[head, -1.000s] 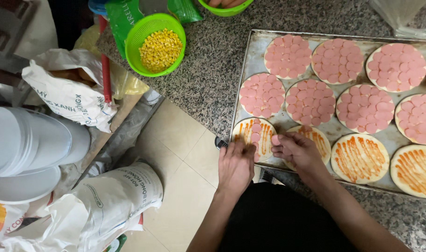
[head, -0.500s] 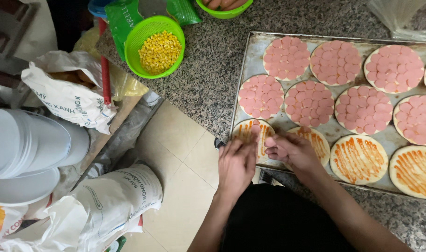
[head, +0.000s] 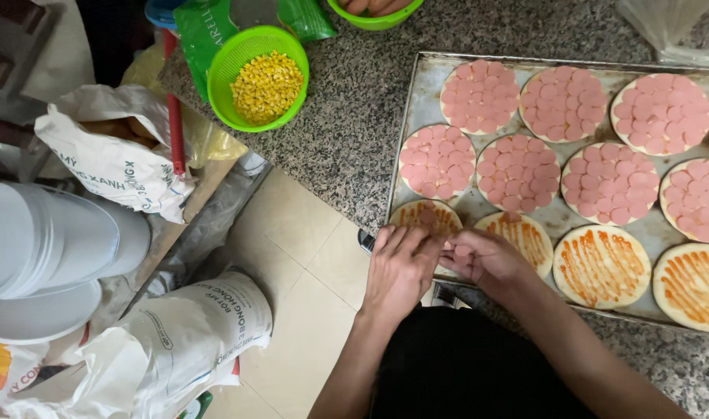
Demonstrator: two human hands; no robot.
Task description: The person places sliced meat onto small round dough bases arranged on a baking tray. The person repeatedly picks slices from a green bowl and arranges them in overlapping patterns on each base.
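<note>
Counter (head: 346, 140) of speckled grey stone carries a big metal tray (head: 416, 116), and everything below is placed against this tray. On the tray lie round bases: those at the far side are fully covered with pink sausage slices (head: 517, 172), those along the near edge have only orange sauce (head: 601, 266). Left of the tray, on the counter, stands a green strainer with corn (head: 266, 84).

At the near left corner of the tray is the corner base (head: 424, 217). One second ago both hands were a little apart there; now they have come together over it, and one pink slice (head: 426, 216) lies on the sauce. I judge from this that covering of the corner base has just started, and most of it is still bare.

Left hand (head: 401, 268) rests at the tray's edge, its fingers (head: 405, 242) loosely curved, holding nothing that I can see. Right hand (head: 482, 260) is curled closed; whether more slices are inside it, I cannot tell.
</note>
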